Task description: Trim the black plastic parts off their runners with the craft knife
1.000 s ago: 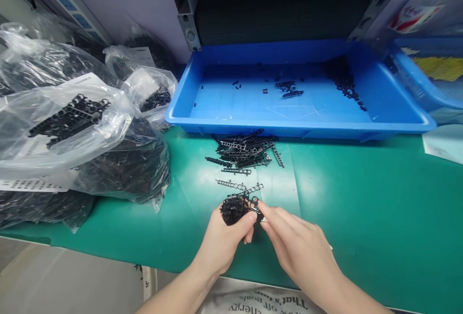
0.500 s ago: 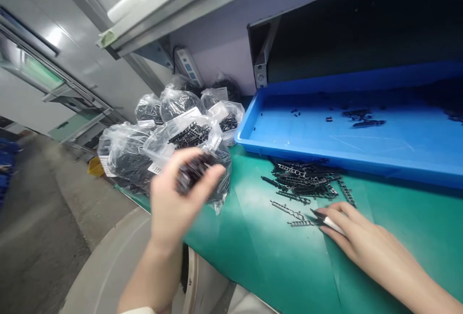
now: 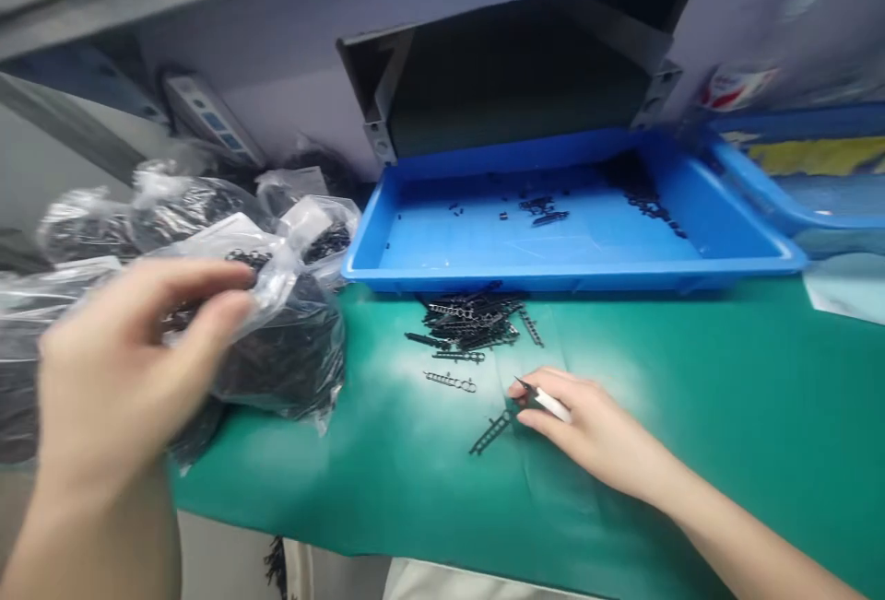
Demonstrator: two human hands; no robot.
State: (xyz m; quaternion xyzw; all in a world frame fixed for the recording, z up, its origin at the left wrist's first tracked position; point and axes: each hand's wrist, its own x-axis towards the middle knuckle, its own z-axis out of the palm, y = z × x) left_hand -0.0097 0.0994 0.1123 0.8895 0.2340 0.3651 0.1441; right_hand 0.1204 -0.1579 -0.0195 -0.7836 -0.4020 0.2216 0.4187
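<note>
Green table (image 3: 761,397): blurred left hand (image 3: 131,351) partly hides bags (image 3: 283,370), grip unreadable; right hand (image 3: 595,425) clasps white-handled tool (image 3: 553,405).

Moderately bright, diffuse light. Pale glare on counter (image 3: 725,416) in front of blue tray (image 3: 573,281); shiny highlights on plastic bags (image 3: 283,365) left of tray. Recess (image 3: 525,75) behind tray nearly black. Left hand (image 3: 128,360), front-left of tray, motion-blurred; wide-angle stretch toward edges.

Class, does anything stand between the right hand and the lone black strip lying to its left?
Nothing visible does: only green tabletop shows between the right hand and the lone black strip.
</note>
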